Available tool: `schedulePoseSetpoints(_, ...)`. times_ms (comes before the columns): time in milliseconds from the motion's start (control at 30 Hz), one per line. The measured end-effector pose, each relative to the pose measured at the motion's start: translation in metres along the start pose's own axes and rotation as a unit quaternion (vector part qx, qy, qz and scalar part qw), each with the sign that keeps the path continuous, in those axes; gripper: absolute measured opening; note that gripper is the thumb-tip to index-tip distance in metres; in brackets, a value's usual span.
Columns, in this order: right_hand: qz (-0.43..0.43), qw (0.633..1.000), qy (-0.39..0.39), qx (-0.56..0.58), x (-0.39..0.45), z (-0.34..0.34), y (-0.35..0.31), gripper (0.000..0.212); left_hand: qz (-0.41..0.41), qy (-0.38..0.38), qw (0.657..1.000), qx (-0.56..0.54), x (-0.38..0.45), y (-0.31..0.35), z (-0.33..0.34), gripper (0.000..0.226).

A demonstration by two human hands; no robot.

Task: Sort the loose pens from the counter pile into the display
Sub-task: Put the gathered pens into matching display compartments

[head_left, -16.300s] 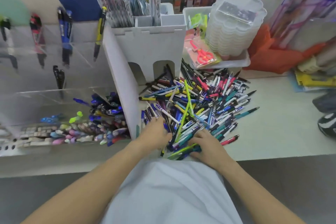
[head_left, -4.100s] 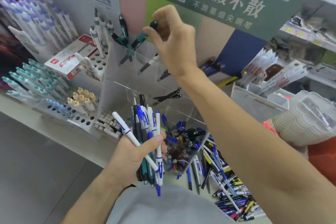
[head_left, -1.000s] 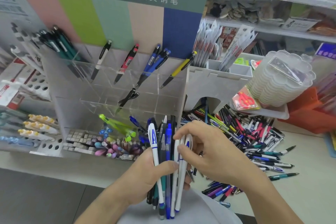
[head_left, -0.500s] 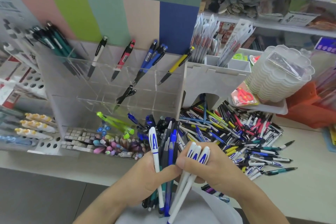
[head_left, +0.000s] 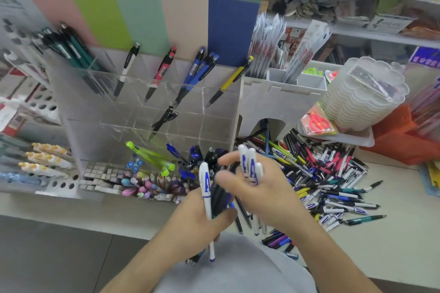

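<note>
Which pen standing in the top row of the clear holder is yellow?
The yellow pen, at the right end of the clear holder's top row. The others there are black-and-white, red and blue.

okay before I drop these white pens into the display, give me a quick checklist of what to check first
1. Right hand holds the white and blue pens: ok, pinched, caps up.
2. Left hand grips the mixed bundle: ok.
3. One white pen remains in that bundle: not ok, same kind unsorted.
4. Matching slot in the clear acrylic display: cannot tell; upper slots show black, red, blue, yellow pens.
5. Free slots: ok, several middle compartments look bare.
6. Counter pile: not ok, many pens left.
</note>
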State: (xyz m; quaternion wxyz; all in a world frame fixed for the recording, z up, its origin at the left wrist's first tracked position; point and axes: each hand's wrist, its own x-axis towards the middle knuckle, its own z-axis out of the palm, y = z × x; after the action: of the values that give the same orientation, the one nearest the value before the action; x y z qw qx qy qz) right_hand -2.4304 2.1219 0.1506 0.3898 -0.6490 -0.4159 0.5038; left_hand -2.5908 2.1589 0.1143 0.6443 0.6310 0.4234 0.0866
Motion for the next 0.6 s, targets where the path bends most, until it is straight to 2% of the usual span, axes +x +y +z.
schedulePoseSetpoints(33,-0.025,0.996,-0.002,-0.085,0.001,0.004,-0.001,0.016,0.006,-0.001,1.000,0.015,-0.001,0.000,0.001,0.014)
schedulePoseSetpoints(100,-0.060,0.985,0.002,-0.164,0.002,0.010,-0.003,0.020,0.013,0.009,0.999,0.046,-0.002,0.002,-0.001,0.020)
schedulePoseSetpoints(267,-0.095,0.976,0.001,-0.196,0.001,0.014,-0.010,0.017,0.003,0.024,0.998,0.064,-0.005,-0.001,-0.006,0.008)
schedulePoseSetpoints(333,-0.122,0.966,0.004,-0.226,0.001,0.019,-0.011,0.023,0.011,0.030,0.998,0.063,-0.005,-0.002,-0.006,0.019)
schedulePoseSetpoints(400,-0.129,0.964,0.029,-0.229,0.001,0.025,-0.009,0.020,0.016,0.031,0.998,0.059,-0.005,0.000,-0.006,0.029)
schedulePoseSetpoints(467,-0.112,0.974,0.057,-0.190,0.000,0.029,-0.009,0.019,0.021,0.029,0.998,0.046,-0.005,0.000,-0.005,0.032)
schedulePoseSetpoints(533,-0.051,0.992,0.080,-0.083,-0.001,0.028,-0.011,0.019,0.013,0.024,0.999,0.032,-0.006,0.003,-0.007,0.037)
schedulePoseSetpoints(600,0.033,0.994,0.099,0.045,0.000,0.019,-0.013,0.018,-0.019,0.024,1.000,0.006,-0.008,0.004,-0.010,0.048)
